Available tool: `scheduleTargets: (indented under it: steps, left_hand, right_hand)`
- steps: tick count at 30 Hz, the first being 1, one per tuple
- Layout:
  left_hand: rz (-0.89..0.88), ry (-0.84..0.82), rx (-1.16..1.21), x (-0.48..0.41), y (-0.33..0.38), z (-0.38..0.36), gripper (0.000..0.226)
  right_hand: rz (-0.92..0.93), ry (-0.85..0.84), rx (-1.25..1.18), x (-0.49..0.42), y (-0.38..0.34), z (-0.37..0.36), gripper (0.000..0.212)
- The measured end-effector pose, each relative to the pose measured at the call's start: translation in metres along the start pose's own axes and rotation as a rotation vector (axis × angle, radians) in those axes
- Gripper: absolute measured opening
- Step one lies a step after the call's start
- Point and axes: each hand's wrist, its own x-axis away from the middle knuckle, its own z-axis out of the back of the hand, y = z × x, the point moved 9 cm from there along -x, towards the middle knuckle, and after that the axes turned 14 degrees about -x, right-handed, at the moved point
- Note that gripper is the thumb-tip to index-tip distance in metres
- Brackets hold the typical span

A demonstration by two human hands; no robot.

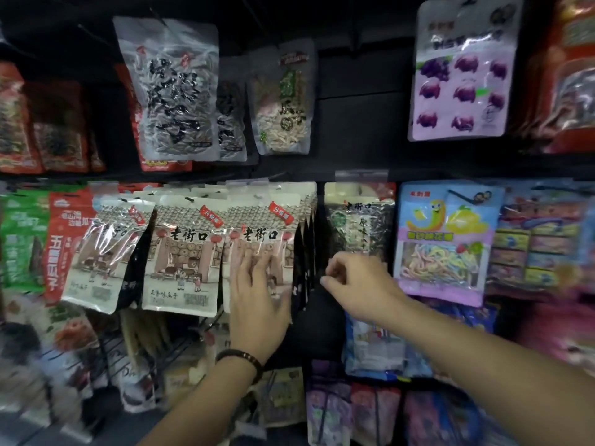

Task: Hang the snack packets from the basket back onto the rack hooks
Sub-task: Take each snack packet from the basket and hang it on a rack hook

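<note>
A row of cream seed packets with a street drawing hangs on the rack's middle hooks. My left hand [257, 304], fingers spread, lies flat on the front of the rightmost cream packet [257, 239]. My right hand [357, 284] is curled with thumb and fingers pinched at the black edges of the packets [306, 252] stacked behind it, just left of a clear packet of dark seeds [360, 220]. Whether it grips an edge is unclear. The basket is not in view.
Grey seed packets [174, 91], a pale seed packet [283, 104] and a purple candy packet [460, 75] hang on the upper row. A yellow-and-purple gummy packet [444, 239] hangs right of my right hand. More packets crowd the lower rows and both sides.
</note>
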Motion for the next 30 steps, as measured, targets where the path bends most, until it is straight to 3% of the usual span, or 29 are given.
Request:
scheduleTargets:
  steps: [3,6,10,16,20,23,26,30]
  left_hand:
    - [-0.045,-0.013,0.006,0.066,0.022,-0.017,0.068]
    - [-0.096,-0.136,0.037,0.150,0.042,-0.054,0.053]
    - [-0.094,-0.591,0.145,0.284,0.060,-0.132,0.029]
    - [0.023,-1.219,0.076,0.473,0.049,-0.227,0.035]
    - [0.185,-1.434,-0.030,0.533,0.033,-0.263,0.050]
    - [0.354,-1.482,-0.065,0.547,0.034,-0.294,0.043]
    - [0.497,-1.411,-0.126,0.553,0.035,-0.320,0.060]
    - [0.659,-1.459,-0.074,0.570,0.043,-0.355,0.057]
  right_hand:
    - [-0.046,-0.114,0.051,0.072,0.051,-0.012,0.015]
    - [-0.167,-0.205,0.057,0.152,0.114,-0.028,0.007]
    - [-0.353,-0.295,0.072,0.262,0.195,-0.052,0.008]
    - [-0.715,-0.365,-0.028,0.417,0.310,-0.084,0.012]
    - [-0.924,-0.386,-0.111,0.488,0.369,-0.104,0.006]
    - [-1.029,-0.375,-0.158,0.520,0.399,-0.118,0.011]
    - [-1.099,-0.388,-0.176,0.546,0.423,-0.132,0.022]
    - [-1.155,-0.351,-0.273,0.550,0.439,-0.138,0.016]
